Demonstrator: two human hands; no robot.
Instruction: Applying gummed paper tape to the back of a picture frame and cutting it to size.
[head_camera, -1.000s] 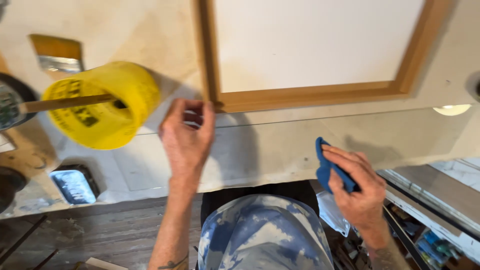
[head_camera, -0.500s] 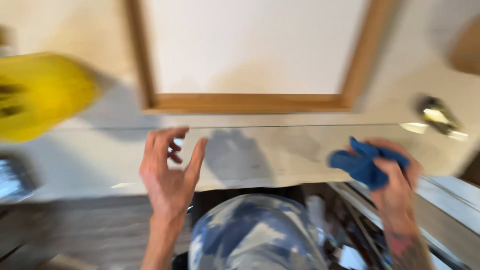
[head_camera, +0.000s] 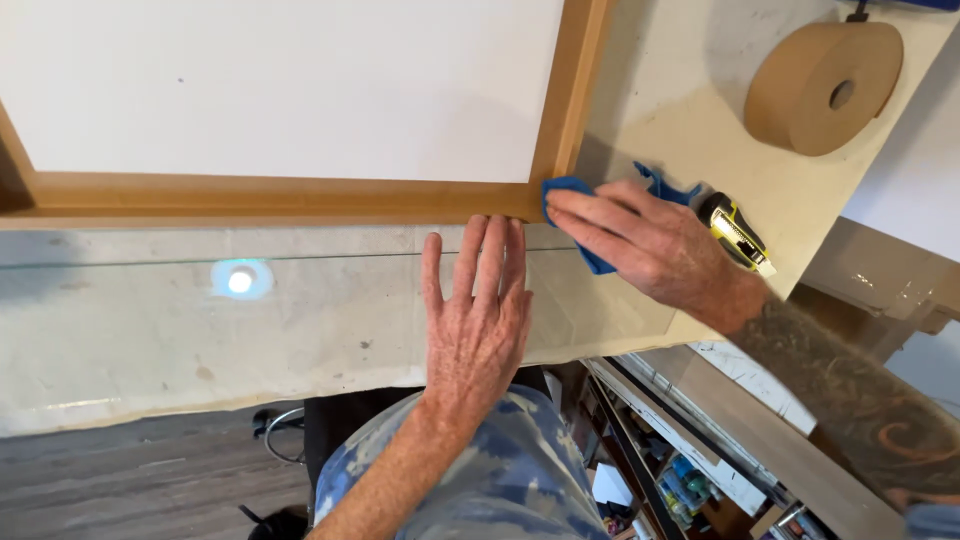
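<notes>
a: pale, stained worktable (head_camera: 120, 340), dark plank floor below its near edge. bright light spot reflected at left, perhaps on a clear sheet lying flat; hard to tell.

b: above that, wooden frame (head_camera: 280, 197) around a white panel (head_camera: 280, 90), lying flat, filling the upper left.

a: left hand (head_camera: 478, 320) flat on the table, fingers straight and close together, tips touching the frame's lower rail.

b: right hand (head_camera: 650, 245) pressing a blue cloth (head_camera: 570, 190) against the frame's lower right corner, fingers extended over it.

a: just beside, yellow-and-black utility knife (head_camera: 735, 232). far right, brown tape roll (head_camera: 825, 85), well apart. bare tabletop between them.
</notes>
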